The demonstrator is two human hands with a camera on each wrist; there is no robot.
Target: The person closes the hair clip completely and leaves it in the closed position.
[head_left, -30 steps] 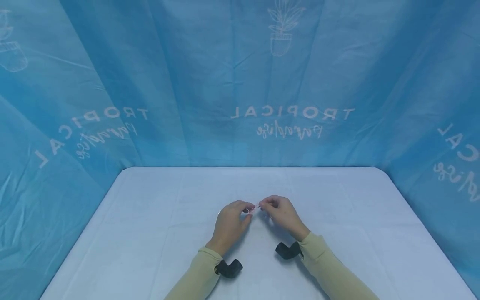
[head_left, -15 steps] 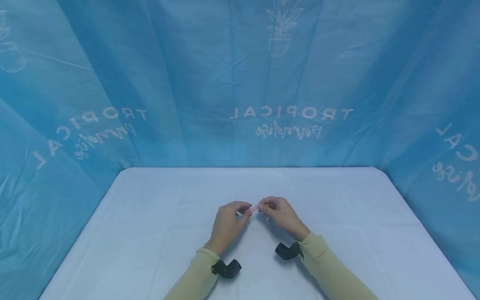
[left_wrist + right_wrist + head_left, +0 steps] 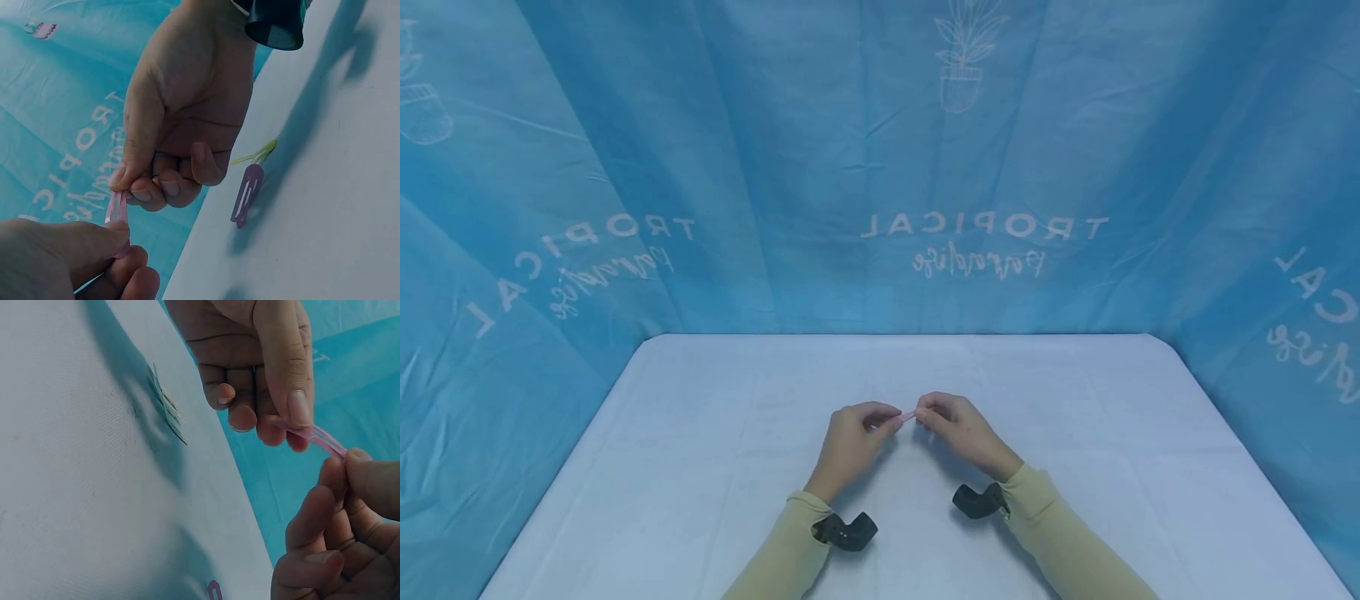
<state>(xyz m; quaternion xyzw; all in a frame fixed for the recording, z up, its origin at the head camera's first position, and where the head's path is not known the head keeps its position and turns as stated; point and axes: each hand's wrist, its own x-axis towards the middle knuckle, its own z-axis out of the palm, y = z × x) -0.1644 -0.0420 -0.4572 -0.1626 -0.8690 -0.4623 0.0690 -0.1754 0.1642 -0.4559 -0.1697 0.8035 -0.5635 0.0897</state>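
A pink snap hair clip (image 3: 907, 416) (image 3: 117, 209) (image 3: 325, 440) spans the short gap between the two hands, above the white table. My left hand (image 3: 850, 450) pinches one end between thumb and forefinger. The other end is pinched by my right hand (image 3: 962, 432), its remaining fingers curled in, as the left wrist view shows. The fingertips cover both ends of the clip. On the table beyond the right hand, the left wrist view shows a purple snap hair clip (image 3: 249, 192) lying against a yellow one (image 3: 265, 150).
Several thin, pale green clip-like pieces (image 3: 165, 406) lie on the tabletop (image 3: 75, 475) in the right wrist view. Part of a purple clip (image 3: 214, 591) shows at that view's bottom edge. Blue printed curtains (image 3: 977, 167) enclose the table's back and sides.
The left hand has shifted slightly left, and its thumb and forefinger have closed together on the clip. The clip now lies straighter between the hands. The right hand has barely moved.
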